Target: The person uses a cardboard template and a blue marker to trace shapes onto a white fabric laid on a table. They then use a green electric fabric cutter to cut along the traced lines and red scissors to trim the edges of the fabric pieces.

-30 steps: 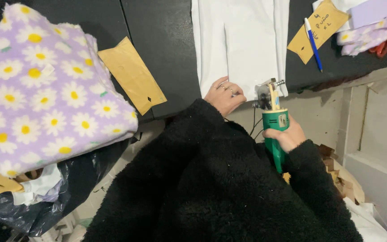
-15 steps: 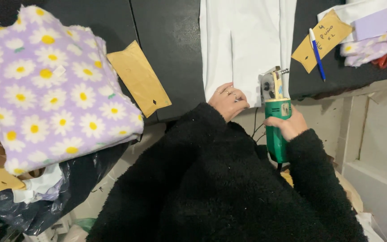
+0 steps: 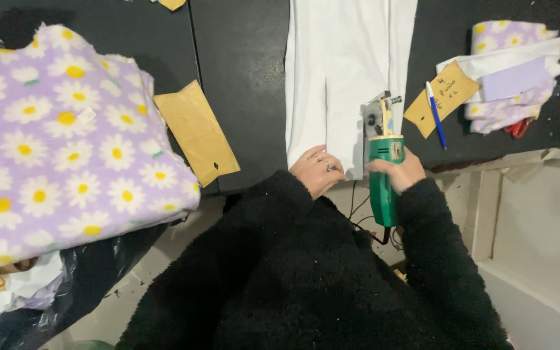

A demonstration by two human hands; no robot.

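- Green electric cutter: gripped around its body by right hand, fingers wrapped fully closed; metal blade head forward, resting on near edge of white fabric, toward its right side.
- Black cord trailing from rear of cutter, down toward black fleece sleeves.
- White fabric: laid flat on black table, running from near edge away to far edge of view; straight slit visible left of centre, running from near end up into the cloth.
- Left hand: pressed flat on near end of white fabric, just left of cutter; fingers loosely curled, rings visible, nothing grasped.
- Tan paper pattern piece: flat on table, left of white fabric, well apart from both hands.
- Folded lilac daisy-print fleece: stacked at left end of table, overhanging near edge.
- Small tan card with handwriting: right of cutter, blue pen lying across it.
- Stack of lilac, white and daisy-print cloth: far right of table, beyond card; red item partly hidden beneath, kind not discernible.
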